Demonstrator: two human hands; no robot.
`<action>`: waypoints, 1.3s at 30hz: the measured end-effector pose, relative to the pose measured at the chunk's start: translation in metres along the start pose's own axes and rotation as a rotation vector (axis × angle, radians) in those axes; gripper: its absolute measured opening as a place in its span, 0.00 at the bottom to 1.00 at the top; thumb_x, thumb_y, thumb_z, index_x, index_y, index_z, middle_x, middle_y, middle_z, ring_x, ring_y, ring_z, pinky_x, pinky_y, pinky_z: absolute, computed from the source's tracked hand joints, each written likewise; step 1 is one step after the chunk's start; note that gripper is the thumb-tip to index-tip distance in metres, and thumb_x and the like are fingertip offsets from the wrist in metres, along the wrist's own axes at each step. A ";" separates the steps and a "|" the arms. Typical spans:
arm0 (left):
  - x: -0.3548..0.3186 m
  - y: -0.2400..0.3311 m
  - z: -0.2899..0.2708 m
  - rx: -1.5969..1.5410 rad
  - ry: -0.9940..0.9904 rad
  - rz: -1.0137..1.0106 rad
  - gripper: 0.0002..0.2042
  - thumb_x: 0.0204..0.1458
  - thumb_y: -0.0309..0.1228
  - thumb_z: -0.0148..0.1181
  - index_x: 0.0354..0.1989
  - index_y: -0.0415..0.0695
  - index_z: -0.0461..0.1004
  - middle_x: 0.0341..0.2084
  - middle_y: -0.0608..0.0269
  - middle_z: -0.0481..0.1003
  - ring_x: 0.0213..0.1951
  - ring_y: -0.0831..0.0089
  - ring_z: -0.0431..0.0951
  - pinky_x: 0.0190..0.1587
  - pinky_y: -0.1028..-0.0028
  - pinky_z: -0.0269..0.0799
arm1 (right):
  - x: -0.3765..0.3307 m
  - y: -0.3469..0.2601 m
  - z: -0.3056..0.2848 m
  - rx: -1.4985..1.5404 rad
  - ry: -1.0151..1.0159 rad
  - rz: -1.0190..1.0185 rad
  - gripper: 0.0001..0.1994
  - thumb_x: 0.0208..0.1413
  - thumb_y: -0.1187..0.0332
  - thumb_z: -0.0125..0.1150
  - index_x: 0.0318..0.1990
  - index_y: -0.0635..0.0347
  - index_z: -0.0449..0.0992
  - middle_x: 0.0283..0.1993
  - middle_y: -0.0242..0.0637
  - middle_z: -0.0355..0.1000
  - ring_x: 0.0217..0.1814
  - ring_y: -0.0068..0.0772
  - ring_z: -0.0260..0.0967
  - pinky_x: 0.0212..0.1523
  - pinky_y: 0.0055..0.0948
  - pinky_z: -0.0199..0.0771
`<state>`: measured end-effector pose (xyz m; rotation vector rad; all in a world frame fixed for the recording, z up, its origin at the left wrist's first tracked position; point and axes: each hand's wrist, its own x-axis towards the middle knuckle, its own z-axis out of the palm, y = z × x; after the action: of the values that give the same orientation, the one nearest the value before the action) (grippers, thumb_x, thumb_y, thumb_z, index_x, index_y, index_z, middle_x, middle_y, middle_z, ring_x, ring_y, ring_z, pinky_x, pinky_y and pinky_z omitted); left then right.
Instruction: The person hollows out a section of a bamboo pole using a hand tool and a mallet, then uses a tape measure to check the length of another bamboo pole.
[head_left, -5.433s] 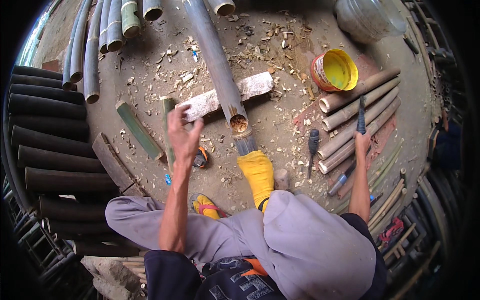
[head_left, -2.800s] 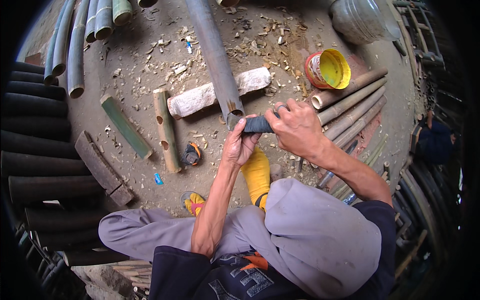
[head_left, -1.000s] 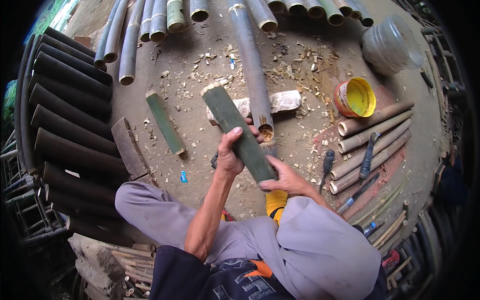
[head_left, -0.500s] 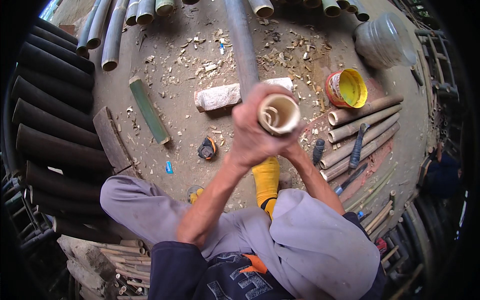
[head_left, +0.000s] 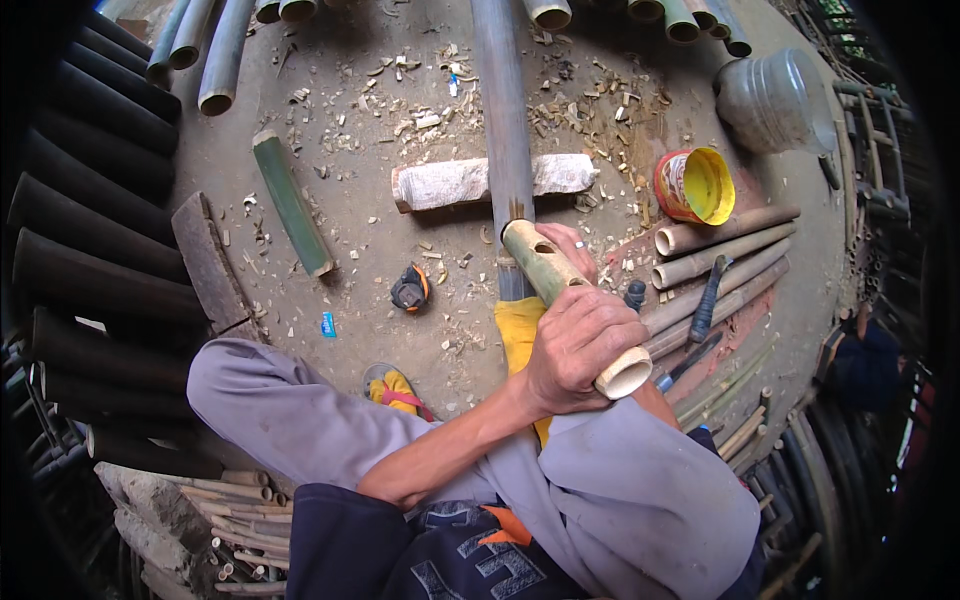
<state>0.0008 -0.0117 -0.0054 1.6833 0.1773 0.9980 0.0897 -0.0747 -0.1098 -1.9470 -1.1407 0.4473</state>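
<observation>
Left hand (head_left: 585, 345): fingers wrapped round the tube (head_left: 538, 262), nearer end.
Right hand (head_left: 570, 248): beside it (finger grip hidden, cannot tell).
Tube: best kept steady, hole (head_left: 545, 247) upward.

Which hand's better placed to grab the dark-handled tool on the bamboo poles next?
Likely the right hand: it's right of the bamboo tube, like the tool. The left hand grips the tube's near end, its arm angled across.
</observation>
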 end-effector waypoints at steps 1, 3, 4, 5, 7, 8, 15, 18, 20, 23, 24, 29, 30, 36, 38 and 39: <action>-0.003 -0.001 0.000 0.018 -0.013 0.007 0.16 0.31 0.28 0.67 0.32 0.42 0.73 0.29 0.62 0.74 0.33 0.62 0.76 0.39 0.66 0.68 | -0.001 0.000 0.000 -0.001 -0.014 -0.004 0.24 0.44 0.76 0.60 0.53 0.61 0.67 0.49 0.48 0.67 0.51 0.51 0.68 0.50 0.38 0.71; -0.006 -0.002 0.001 0.032 0.009 0.019 0.15 0.32 0.28 0.68 0.32 0.42 0.73 0.29 0.61 0.74 0.33 0.62 0.76 0.39 0.66 0.68 | -0.002 0.001 0.000 -0.004 -0.040 -0.012 0.26 0.44 0.76 0.60 0.55 0.61 0.66 0.49 0.48 0.66 0.51 0.51 0.68 0.50 0.38 0.71; -0.003 -0.004 0.000 0.022 0.009 0.020 0.15 0.33 0.27 0.68 0.33 0.42 0.73 0.28 0.61 0.75 0.32 0.62 0.76 0.38 0.66 0.68 | -0.002 0.005 -0.003 -0.015 -0.075 -0.017 0.26 0.44 0.76 0.60 0.56 0.62 0.66 0.50 0.48 0.67 0.51 0.50 0.68 0.50 0.37 0.71; 0.001 -0.007 -0.002 0.009 0.007 0.020 0.16 0.33 0.26 0.69 0.33 0.42 0.74 0.28 0.61 0.75 0.32 0.62 0.76 0.38 0.66 0.69 | -0.003 0.013 -0.008 -0.027 -0.109 -0.021 0.27 0.45 0.75 0.61 0.56 0.62 0.67 0.50 0.48 0.67 0.51 0.49 0.69 0.51 0.37 0.71; 0.011 -0.018 -0.008 0.028 0.033 0.003 0.17 0.34 0.28 0.71 0.34 0.41 0.73 0.29 0.60 0.75 0.32 0.63 0.76 0.37 0.67 0.70 | 0.005 0.013 -0.020 0.033 -0.163 -0.004 0.26 0.45 0.75 0.62 0.56 0.63 0.67 0.50 0.47 0.69 0.52 0.45 0.69 0.52 0.35 0.71; 0.015 -0.026 -0.013 0.044 0.073 -0.028 0.17 0.34 0.29 0.71 0.34 0.41 0.73 0.30 0.60 0.75 0.32 0.63 0.76 0.36 0.68 0.70 | 0.014 0.006 -0.030 0.106 -0.189 0.017 0.25 0.46 0.75 0.62 0.56 0.64 0.68 0.49 0.46 0.70 0.51 0.42 0.70 0.52 0.33 0.70; 0.036 -0.031 -0.018 -0.012 0.128 -0.083 0.19 0.30 0.29 0.73 0.34 0.42 0.74 0.29 0.61 0.76 0.32 0.62 0.76 0.37 0.67 0.70 | 0.081 -0.149 -0.161 0.115 0.136 -0.352 0.25 0.57 0.62 0.52 0.57 0.72 0.65 0.53 0.52 0.69 0.55 0.43 0.68 0.61 0.39 0.63; 0.018 -0.036 -0.014 -0.076 0.165 -0.228 0.21 0.28 0.28 0.73 0.35 0.41 0.74 0.30 0.58 0.76 0.34 0.58 0.77 0.38 0.66 0.71 | 0.094 -0.160 -0.138 -0.041 -0.134 -0.456 0.30 0.56 0.56 0.50 0.58 0.75 0.63 0.56 0.56 0.67 0.59 0.48 0.66 0.65 0.45 0.57; 0.010 -0.044 -0.006 -0.092 0.183 -0.251 0.25 0.27 0.28 0.73 0.40 0.38 0.73 0.34 0.55 0.76 0.37 0.56 0.77 0.42 0.64 0.73 | 0.096 -0.172 -0.110 -0.291 -0.341 -0.394 0.31 0.55 0.55 0.49 0.58 0.76 0.63 0.57 0.57 0.66 0.61 0.48 0.64 0.66 0.47 0.53; 0.018 -0.039 -0.010 0.084 0.168 -0.151 0.24 0.28 0.27 0.72 0.39 0.40 0.73 0.36 0.53 0.75 0.38 0.56 0.76 0.41 0.63 0.72 | 0.101 -0.180 -0.101 -0.485 -0.458 -0.338 0.32 0.55 0.54 0.46 0.59 0.76 0.62 0.58 0.57 0.66 0.63 0.48 0.62 0.68 0.48 0.51; 0.022 -0.040 -0.017 -0.030 0.176 -0.149 0.20 0.30 0.26 0.71 0.36 0.41 0.73 0.33 0.53 0.75 0.37 0.55 0.76 0.39 0.62 0.71 | 0.104 -0.189 -0.113 -0.437 -0.377 -0.350 0.32 0.56 0.54 0.44 0.58 0.76 0.63 0.58 0.57 0.65 0.63 0.48 0.63 0.67 0.47 0.53; 0.019 -0.039 -0.019 -0.010 0.120 -0.175 0.20 0.36 0.29 0.72 0.39 0.39 0.73 0.30 0.56 0.76 0.36 0.58 0.77 0.40 0.64 0.71 | 0.101 -0.195 -0.128 -0.125 -0.159 -0.538 0.30 0.59 0.56 0.40 0.59 0.74 0.62 0.58 0.55 0.66 0.61 0.44 0.64 0.65 0.42 0.56; 0.015 -0.037 -0.012 -0.045 0.134 -0.211 0.19 0.34 0.28 0.71 0.37 0.39 0.72 0.30 0.53 0.75 0.36 0.56 0.77 0.38 0.63 0.70 | 0.096 -0.186 -0.118 -0.248 -0.248 -0.485 0.29 0.59 0.56 0.40 0.60 0.74 0.62 0.57 0.54 0.66 0.60 0.43 0.64 0.65 0.42 0.56; 0.017 -0.041 -0.015 -0.072 0.126 -0.219 0.25 0.30 0.27 0.69 0.43 0.38 0.71 0.35 0.50 0.74 0.41 0.54 0.75 0.44 0.63 0.70 | 0.099 -0.153 -0.082 -0.412 -0.283 -0.405 0.25 0.62 0.62 0.41 0.61 0.71 0.61 0.56 0.52 0.67 0.58 0.37 0.65 0.64 0.37 0.58; 0.028 -0.034 -0.035 -0.046 -0.087 -0.241 0.28 0.28 0.26 0.68 0.45 0.38 0.71 0.37 0.51 0.74 0.43 0.54 0.75 0.47 0.64 0.70 | 0.083 -0.141 -0.092 -0.035 0.079 -0.255 0.23 0.61 0.62 0.47 0.59 0.71 0.65 0.50 0.48 0.71 0.52 0.36 0.69 0.58 0.34 0.64; 0.027 -0.033 -0.047 -0.061 -0.121 -0.248 0.33 0.27 0.26 0.66 0.50 0.38 0.69 0.42 0.52 0.73 0.46 0.55 0.74 0.51 0.66 0.69 | 0.073 -0.135 -0.097 0.156 0.267 -0.195 0.23 0.61 0.62 0.50 0.57 0.71 0.66 0.47 0.46 0.73 0.50 0.35 0.71 0.55 0.32 0.67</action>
<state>-0.0022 0.0504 -0.0186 1.6153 0.2664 0.7086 0.1164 -0.0238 0.0624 -1.6831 -1.0754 0.1605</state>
